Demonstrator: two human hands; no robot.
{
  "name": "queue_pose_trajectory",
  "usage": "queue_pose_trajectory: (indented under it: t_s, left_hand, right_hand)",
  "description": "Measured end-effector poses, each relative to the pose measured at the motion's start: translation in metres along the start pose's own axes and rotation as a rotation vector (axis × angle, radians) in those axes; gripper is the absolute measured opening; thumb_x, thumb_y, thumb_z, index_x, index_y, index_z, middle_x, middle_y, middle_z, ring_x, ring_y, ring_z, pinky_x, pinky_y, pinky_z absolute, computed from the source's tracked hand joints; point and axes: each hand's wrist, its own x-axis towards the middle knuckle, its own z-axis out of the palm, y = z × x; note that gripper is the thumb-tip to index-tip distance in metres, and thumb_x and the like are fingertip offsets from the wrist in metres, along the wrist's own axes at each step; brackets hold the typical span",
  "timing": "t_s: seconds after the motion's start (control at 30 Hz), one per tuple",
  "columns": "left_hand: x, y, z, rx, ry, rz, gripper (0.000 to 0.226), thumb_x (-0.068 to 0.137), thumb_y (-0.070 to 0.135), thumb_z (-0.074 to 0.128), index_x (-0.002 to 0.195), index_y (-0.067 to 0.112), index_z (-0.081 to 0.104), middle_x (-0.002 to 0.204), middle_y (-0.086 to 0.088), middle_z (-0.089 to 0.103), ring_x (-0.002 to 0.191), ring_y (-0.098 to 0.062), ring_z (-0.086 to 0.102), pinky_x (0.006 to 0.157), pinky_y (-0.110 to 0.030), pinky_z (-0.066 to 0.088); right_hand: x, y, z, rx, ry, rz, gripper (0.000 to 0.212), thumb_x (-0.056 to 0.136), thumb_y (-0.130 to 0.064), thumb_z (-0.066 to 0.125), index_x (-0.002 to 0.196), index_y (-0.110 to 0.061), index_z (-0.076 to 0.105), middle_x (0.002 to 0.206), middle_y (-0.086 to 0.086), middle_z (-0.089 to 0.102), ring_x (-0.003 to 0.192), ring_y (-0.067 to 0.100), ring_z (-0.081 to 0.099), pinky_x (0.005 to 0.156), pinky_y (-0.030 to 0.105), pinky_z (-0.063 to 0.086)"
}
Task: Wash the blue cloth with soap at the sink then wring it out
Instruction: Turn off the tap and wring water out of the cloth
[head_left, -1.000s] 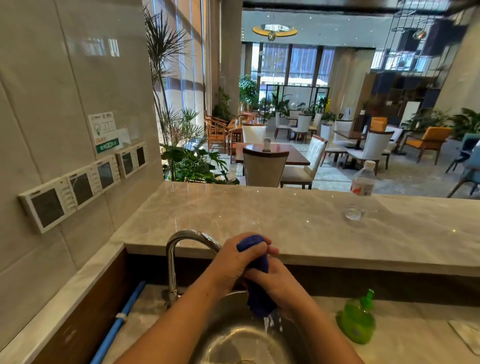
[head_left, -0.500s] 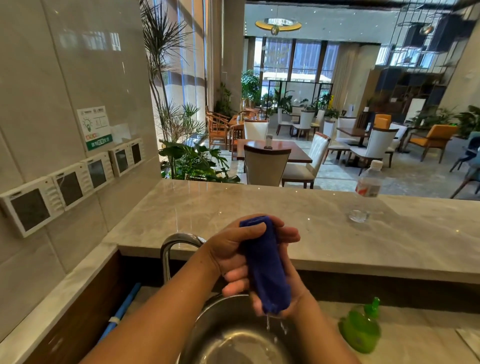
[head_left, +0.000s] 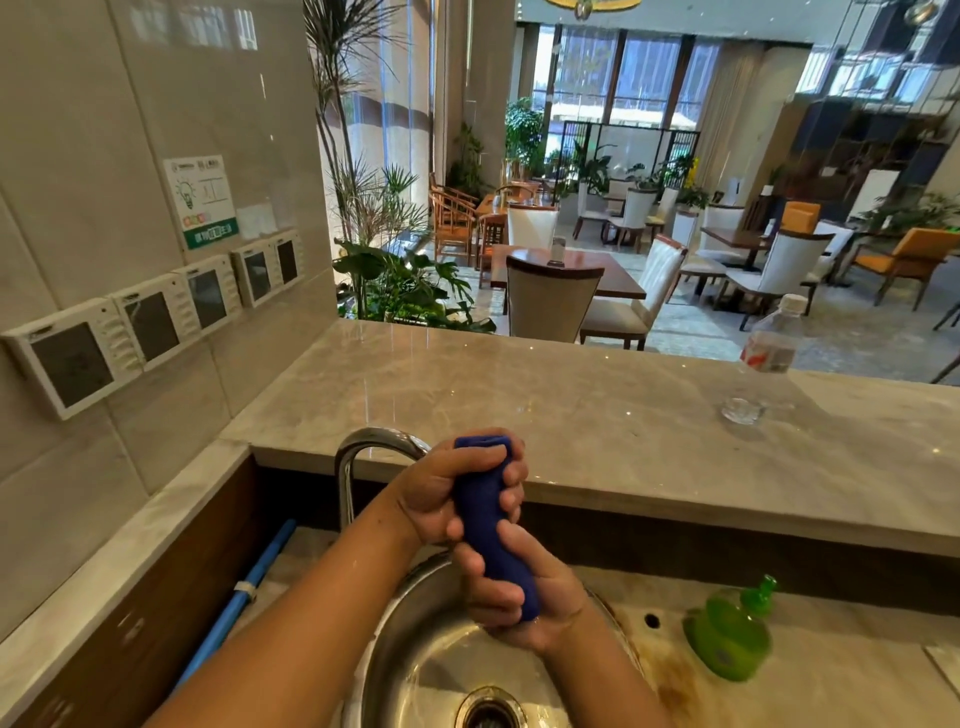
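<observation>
The blue cloth (head_left: 487, 525) is rolled into a tight upright bundle above the round steel sink (head_left: 415, 670). My left hand (head_left: 441, 493) is clenched around its upper part, with the top end poking out above my fingers. My right hand (head_left: 524, 597) grips its lower end from below. Both hands look wet. A green soap bottle (head_left: 730, 631) with a pump top stands on the counter right of the sink.
A curved chrome tap (head_left: 363, 457) rises behind my left hand. A raised marble ledge (head_left: 597, 415) runs across behind the sink, carrying a clear plastic water bottle (head_left: 761, 364) at the right. A blue pipe (head_left: 234, 603) lies at the left. White wall panels (head_left: 150, 325) line the tiled wall.
Both hands have closed tighter on the cloth, squeezing it into a narrower roll. The drips seen below it earlier are no longer visible.
</observation>
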Motion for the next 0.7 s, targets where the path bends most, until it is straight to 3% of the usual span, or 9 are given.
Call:
queue_pose_trajectory:
  t_s: [0.1, 0.23, 0.43, 0.53, 0.7]
  left_hand:
    - [-0.008, -0.015, -0.012, -0.146, -0.043, 0.004, 0.022, 0.083, 0.017, 0.078, 0.097, 0.007, 0.065, 0.074, -0.006, 0.058, 0.059, -0.017, 0.062, 0.063, -0.035, 0.056]
    - [-0.007, -0.030, -0.004, -0.094, 0.158, 0.002, 0.034, 0.070, 0.022, 0.090, 0.089, 0.008, 0.065, 0.067, -0.003, 0.052, 0.048, -0.012, 0.051, 0.051, -0.028, 0.050]
    - [0.002, -0.023, 0.016, 0.008, 0.361, -0.032, 0.018, 0.084, 0.019, 0.071, 0.077, 0.010, 0.057, 0.056, 0.001, 0.044, 0.039, -0.007, 0.039, 0.041, -0.022, 0.038]
    - [0.008, -0.022, 0.020, 0.034, 0.453, -0.057, 0.022, 0.094, 0.016, 0.066, 0.074, 0.010, 0.060, 0.053, 0.001, 0.046, 0.037, -0.007, 0.039, 0.037, -0.019, 0.037]
    - [0.013, -0.029, 0.021, 0.000, 0.514, -0.123, 0.028, 0.099, 0.015, 0.058, 0.071, 0.010, 0.056, 0.049, 0.003, 0.043, 0.033, -0.006, 0.036, 0.033, -0.018, 0.029]
  right_hand:
    - [-0.011, -0.006, -0.001, -0.091, 0.121, 0.132, 0.032, 0.093, -0.031, 0.067, 0.114, -0.009, 0.055, 0.078, 0.000, 0.058, 0.051, 0.004, 0.051, 0.046, 0.015, 0.035]
    - [-0.018, -0.015, 0.000, -0.281, 0.327, 0.213, 0.030, 0.089, -0.036, 0.072, 0.099, -0.012, 0.057, 0.068, 0.001, 0.049, 0.046, 0.007, 0.045, 0.042, 0.017, 0.035]
    - [-0.019, -0.025, 0.020, -0.845, 0.444, 0.148, 0.025, 0.098, -0.036, 0.054, 0.087, -0.014, 0.053, 0.064, 0.000, 0.047, 0.046, 0.009, 0.040, 0.044, 0.019, 0.034]
    - [-0.017, -0.026, 0.021, -1.191, 0.457, 0.106, 0.033, 0.100, -0.040, 0.047, 0.085, -0.012, 0.056, 0.065, -0.001, 0.052, 0.051, 0.010, 0.046, 0.052, 0.022, 0.040]
    - [-0.020, -0.015, 0.012, -1.498, 0.607, 0.088, 0.037, 0.101, -0.046, 0.042, 0.078, -0.020, 0.055, 0.066, 0.003, 0.054, 0.057, 0.014, 0.049, 0.059, 0.034, 0.045]
